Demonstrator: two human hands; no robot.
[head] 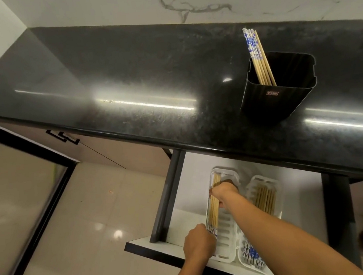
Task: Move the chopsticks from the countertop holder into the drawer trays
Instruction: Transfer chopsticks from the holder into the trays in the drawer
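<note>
A black holder (280, 101) stands on the dark countertop (124, 80) at the right, with several bamboo chopsticks (258, 58) with blue-and-white tops leaning in it. Below, an open white drawer (184, 213) holds two white slotted trays. In the left tray (226, 229) lies a bundle of chopsticks (215, 210); my right hand (224, 192) grips its far part and my left hand (198, 245) pinches its near, patterned end. The right tray (271, 181) holds several more chopsticks (264, 198), partly hidden by my right forearm.
The countertop's front edge overhangs the back of the drawer. A black drawer side rail (171, 195) runs along the left. Cabinet handles (63, 137) sit lower left, beside a glass door (19, 189) and glossy tiled floor (84, 227).
</note>
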